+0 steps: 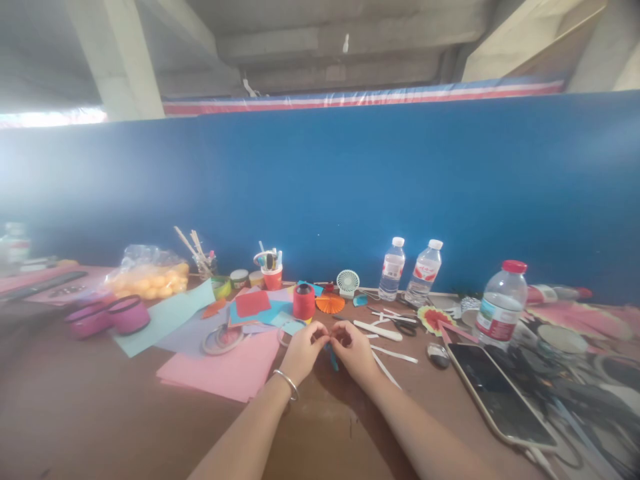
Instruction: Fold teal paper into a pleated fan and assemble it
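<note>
My left hand [304, 351] and my right hand [353, 348] meet over the brown table [100, 413], fingertips pinched together. Between them they hold a small blue paper strip [332, 357] that hangs down toward the table. A silver bangle sits on my left wrist. Just beyond the hands stands a red cylinder [303, 301], with an orange paper fan [330, 304] beside it.
Pink paper sheets [225, 370] and teal and red sheets lie to the left, with a tape ring [220, 339]. Scissors [405, 325], white paper strips and three water bottles [500, 303] are to the right. A phone [495, 393] lies near the right edge. A blue partition [350, 187] backs the table.
</note>
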A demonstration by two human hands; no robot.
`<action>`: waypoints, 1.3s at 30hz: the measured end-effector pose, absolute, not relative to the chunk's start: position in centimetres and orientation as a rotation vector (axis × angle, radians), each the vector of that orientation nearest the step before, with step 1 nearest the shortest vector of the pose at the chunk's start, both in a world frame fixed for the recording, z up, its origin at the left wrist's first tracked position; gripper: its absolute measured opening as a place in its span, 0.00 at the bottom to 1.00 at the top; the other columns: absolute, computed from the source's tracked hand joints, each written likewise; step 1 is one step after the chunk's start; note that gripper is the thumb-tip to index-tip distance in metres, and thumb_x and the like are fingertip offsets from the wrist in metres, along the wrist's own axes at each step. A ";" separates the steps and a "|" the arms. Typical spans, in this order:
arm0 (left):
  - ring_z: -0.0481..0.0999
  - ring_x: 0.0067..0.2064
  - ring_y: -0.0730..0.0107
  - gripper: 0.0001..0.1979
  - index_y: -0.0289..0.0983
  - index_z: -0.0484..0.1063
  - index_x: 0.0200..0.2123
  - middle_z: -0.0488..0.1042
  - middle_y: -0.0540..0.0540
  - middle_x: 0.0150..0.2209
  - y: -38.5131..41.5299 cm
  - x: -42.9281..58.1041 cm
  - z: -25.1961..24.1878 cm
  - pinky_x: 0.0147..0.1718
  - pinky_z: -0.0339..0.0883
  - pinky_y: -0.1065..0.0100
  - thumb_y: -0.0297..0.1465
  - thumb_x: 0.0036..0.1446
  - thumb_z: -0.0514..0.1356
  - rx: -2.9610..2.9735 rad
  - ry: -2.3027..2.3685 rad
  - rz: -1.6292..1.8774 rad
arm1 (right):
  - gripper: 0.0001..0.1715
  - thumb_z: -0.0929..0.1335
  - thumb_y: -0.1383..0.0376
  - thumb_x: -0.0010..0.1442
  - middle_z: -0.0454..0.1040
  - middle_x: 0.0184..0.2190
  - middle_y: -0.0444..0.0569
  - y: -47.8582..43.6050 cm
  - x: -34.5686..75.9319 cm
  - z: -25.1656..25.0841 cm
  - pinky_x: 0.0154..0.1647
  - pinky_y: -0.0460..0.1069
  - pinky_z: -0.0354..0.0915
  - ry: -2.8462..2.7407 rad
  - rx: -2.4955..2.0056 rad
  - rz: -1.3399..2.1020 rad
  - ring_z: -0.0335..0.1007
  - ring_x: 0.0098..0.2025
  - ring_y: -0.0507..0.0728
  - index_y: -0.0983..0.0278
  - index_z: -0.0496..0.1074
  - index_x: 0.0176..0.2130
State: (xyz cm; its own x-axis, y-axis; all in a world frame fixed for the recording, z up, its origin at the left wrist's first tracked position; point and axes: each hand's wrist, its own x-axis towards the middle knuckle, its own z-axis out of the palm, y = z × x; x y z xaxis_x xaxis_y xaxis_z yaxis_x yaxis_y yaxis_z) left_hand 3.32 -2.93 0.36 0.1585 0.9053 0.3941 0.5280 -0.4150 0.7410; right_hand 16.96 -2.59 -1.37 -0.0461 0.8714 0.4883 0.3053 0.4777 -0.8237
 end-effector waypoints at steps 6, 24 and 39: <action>0.67 0.28 0.73 0.04 0.38 0.66 0.28 0.70 0.52 0.26 -3.0 3.3 0.5 0.29 0.60 0.72 0.30 0.47 0.53 1.977 1.331 1.203 | 0.09 0.62 0.68 0.46 0.71 0.25 0.43 -2.7 16.9 -1.3 0.23 0.44 0.59 -1.646 -1.032 0.594 0.62 0.22 0.50 0.63 0.66 0.31; 0.66 0.33 0.68 0.08 0.38 0.69 0.29 0.69 0.47 0.28 -3.4 2.9 1.4 0.34 0.58 0.68 0.29 0.51 0.50 2.416 1.456 1.068 | 0.07 0.61 0.67 0.51 0.70 0.25 0.45 -2.8 17.0 -1.4 0.27 0.45 0.59 -1.718 -1.071 0.427 0.64 0.25 0.51 0.63 0.67 0.30; 0.65 0.35 0.68 0.10 0.39 0.70 0.32 0.69 0.46 0.29 -3.7 3.0 2.0 0.36 0.56 0.67 0.29 0.53 0.49 2.549 1.399 0.989 | 0.09 0.57 0.69 0.52 0.65 0.21 0.44 -2.2 16.4 -2.3 0.25 0.44 0.55 -1.710 -1.136 0.503 0.60 0.25 0.52 0.63 0.63 0.24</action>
State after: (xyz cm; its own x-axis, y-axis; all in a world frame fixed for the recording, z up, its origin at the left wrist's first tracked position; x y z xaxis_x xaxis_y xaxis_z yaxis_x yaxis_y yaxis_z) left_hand 3.00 -3.69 1.99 0.3782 0.7778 0.5020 0.7323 -0.5831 0.3517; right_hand 16.40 -2.20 -2.28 -0.0789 0.8632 0.4986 0.4559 0.4760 -0.7521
